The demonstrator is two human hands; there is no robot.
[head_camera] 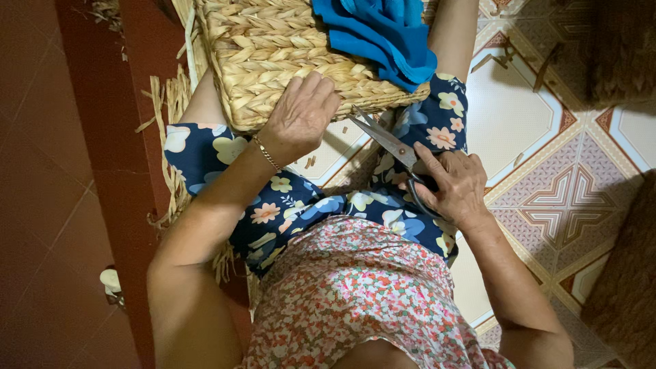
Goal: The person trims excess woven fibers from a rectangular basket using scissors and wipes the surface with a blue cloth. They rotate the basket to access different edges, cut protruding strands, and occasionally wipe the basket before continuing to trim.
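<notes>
Clothing: a pink floral top lay nearest the camera, with dark blue flowered shorts point(301, 198) beyond it.
Right hand: the right hand point(452, 188) was closed around the dark handles of the scissors point(391, 142), blades parted and pointing up-left toward the basket.
Left hand: the left hand point(301, 113) lay palm-down, fingers curled over the near rim of the woven basket point(273, 55), a thin bracelet point(265, 153) at the wrist.
Basket: it rested across the knees, tilted toward the body, its plaited straw side facing up.
Cloth: a folded blue cloth point(383, 31) lay on the basket's far right part.
Floor: patterned tiles point(560, 171) to the right; loose straw strands point(171, 102) to the left.
Step in hand: judged to be trimming stray fibre ends at the basket's near edge.
Next move: probably calls for the blade tips to reach the rim beside the left fingers without nicking the weave.
</notes>
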